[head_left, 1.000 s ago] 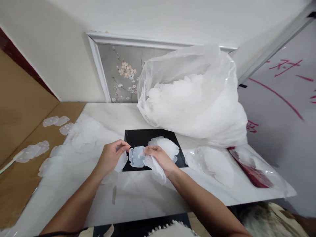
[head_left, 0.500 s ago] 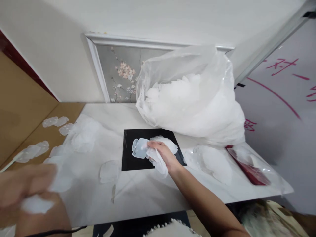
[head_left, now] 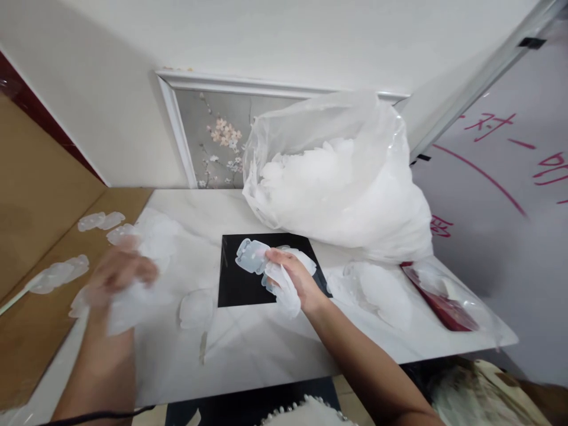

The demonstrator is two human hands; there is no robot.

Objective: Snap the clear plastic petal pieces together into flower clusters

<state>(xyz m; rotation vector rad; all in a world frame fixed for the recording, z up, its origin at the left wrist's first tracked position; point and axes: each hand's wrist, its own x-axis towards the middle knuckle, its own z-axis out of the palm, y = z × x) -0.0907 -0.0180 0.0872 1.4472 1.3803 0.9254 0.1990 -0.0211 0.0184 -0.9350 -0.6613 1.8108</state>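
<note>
My right hand (head_left: 295,272) is closed over the black square mat (head_left: 228,290), pinching a frosted translucent plastic piece (head_left: 252,255) with a rounded, notched outline between thumb and fingers. Several more such pieces (head_left: 284,294) are gripped against its palm and hang below. Behind the fingers, other pieces (head_left: 306,260) lie on the mat. My left hand (head_left: 122,269), smeared by motion, is over the heap of plastic pieces (head_left: 157,236) at the left; its fingers cannot be made out clearly. Between the hands, a separate piece (head_left: 196,309) lies on the white marbled table (head_left: 248,349).
A large clear bag (head_left: 355,201) full of white pieces leans at the back. Right of the mat lie another pile (head_left: 381,293) and a dark red item (head_left: 444,302) under clear plastic. Loose pieces (head_left: 60,275) lie on the brown cardboard (head_left: 26,349) at the left. A whiteboard (head_left: 488,236) stands right.
My left hand has moved from the lower left edge up and right to the heap. The piece in my right hand is tilted a little more and slightly raised.
</note>
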